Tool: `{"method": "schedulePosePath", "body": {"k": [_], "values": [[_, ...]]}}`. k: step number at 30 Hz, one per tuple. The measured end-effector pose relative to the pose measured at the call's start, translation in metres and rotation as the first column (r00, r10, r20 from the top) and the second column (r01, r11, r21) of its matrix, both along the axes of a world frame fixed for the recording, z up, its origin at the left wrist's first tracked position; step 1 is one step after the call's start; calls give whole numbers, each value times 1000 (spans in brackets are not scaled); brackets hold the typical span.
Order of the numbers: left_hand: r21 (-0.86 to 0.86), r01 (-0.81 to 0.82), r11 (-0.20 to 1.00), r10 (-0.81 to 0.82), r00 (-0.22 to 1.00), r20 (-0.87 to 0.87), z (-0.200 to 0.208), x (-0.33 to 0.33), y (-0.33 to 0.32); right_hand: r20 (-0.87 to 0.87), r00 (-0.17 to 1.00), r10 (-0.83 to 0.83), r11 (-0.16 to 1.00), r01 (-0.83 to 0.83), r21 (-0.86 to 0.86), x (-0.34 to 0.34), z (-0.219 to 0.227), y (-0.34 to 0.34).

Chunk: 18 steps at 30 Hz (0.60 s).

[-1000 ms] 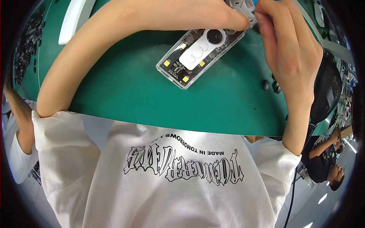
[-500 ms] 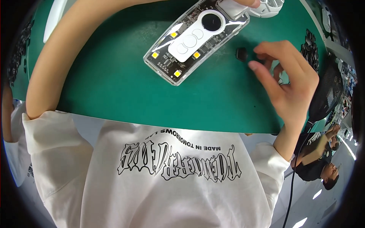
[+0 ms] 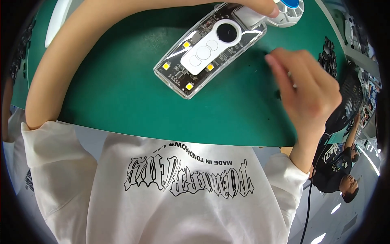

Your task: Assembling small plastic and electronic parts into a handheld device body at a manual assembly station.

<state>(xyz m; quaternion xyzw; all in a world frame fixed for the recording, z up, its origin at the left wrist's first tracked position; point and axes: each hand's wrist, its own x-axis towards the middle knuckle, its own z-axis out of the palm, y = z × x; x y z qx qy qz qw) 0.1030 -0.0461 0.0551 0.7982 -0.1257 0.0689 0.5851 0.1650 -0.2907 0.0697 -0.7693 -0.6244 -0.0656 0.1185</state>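
A clear-cased handheld electronic device (image 3: 201, 53) lies slanted across the green table, its dark circuit board and yellow square parts showing through. A white panel with a black disc and several ring outlines runs along its middle. My left hand (image 3: 262, 5) grips its far end, beside a white openwork round head (image 3: 290, 17) with a blue centre; most of that hand is cut off by the top edge. To the right of the device, my right hand (image 3: 310, 83) is closed in a pinch. A small black piece (image 3: 266, 52) barely shows at its fingertips.
Black parts lie heaped (image 3: 327, 57) at the table's right edge, near a black mesh object (image 3: 349, 95) with a cable. Another dark heap (image 3: 22, 57) is at far left. A white object (image 3: 59, 24) stands at upper left. Another person (image 3: 337, 168) is at right.
The small black block has gone from its spot on the table, and my right fingers have closed together there. More of the white round head and its blue centre now shows.
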Motion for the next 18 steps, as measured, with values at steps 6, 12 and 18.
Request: {"method": "schedulePosePath", "body": {"k": [6, 12, 18], "values": [[-6, 23, 1000, -23, 1000, -14, 2, 6, -5, 139, 985, 99, 943, -138, 304, 26, 0, 13], [98, -10, 995, 7, 999, 32, 9, -1, -4, 261, 941, 215, 901, -294, 319, 44, -12, 28], [102, 51, 993, -50, 999, -18, 10, 4, 1, -230, 969, 92, 952, -17, 306, 52, -17, 16]]}}
